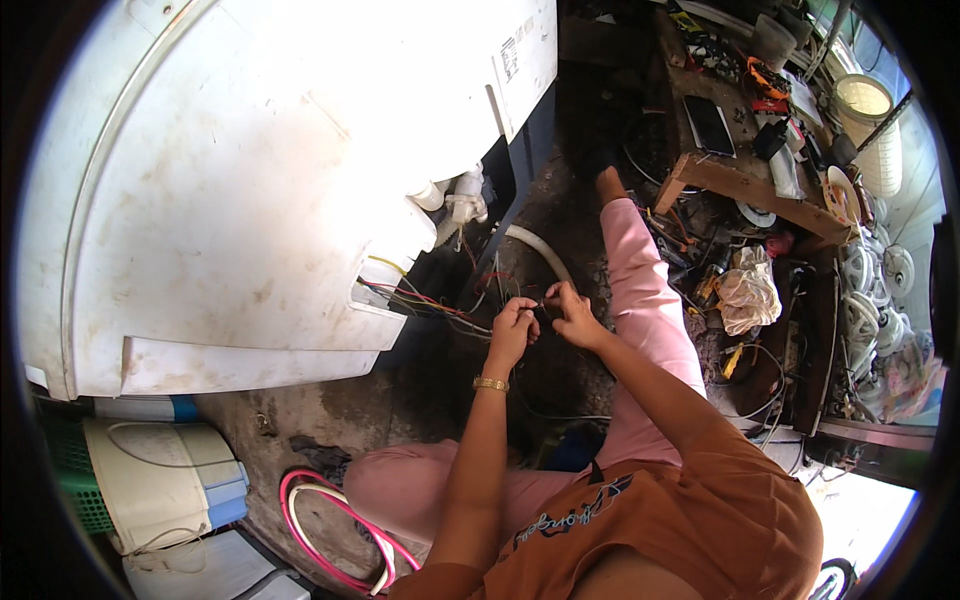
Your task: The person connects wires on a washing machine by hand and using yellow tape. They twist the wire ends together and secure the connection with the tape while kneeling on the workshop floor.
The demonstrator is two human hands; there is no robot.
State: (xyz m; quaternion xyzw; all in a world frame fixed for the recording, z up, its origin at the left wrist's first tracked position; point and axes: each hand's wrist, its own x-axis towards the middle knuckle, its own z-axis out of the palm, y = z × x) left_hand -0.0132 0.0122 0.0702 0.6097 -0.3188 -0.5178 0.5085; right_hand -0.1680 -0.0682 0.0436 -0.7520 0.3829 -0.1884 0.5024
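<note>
My left hand [514, 328], with a gold watch or bracelet at the wrist, pinches the end of a thin wire. Close on its right, my right hand [575, 316] is closed at the fingertips around a thin wire too. The fingertips of both hands nearly meet, and the join between the wires is too small to make out. Several coloured wires [430, 302] run from an opening in a large white appliance housing [230, 200] toward my left hand. A white plastic valve [467, 197] shows in the housing's cut-out. Behind my hands, a pale hose [540, 247] curves down.
A wooden bench [750, 185] at the far right bears a phone [709, 126] and tools. Beneath it lie a crumpled cloth [748, 290] and loose parts. Pink and white hoses [300, 520] coil on the floor at left, near a cream plastic tub [150, 480]. My legs flank the work area.
</note>
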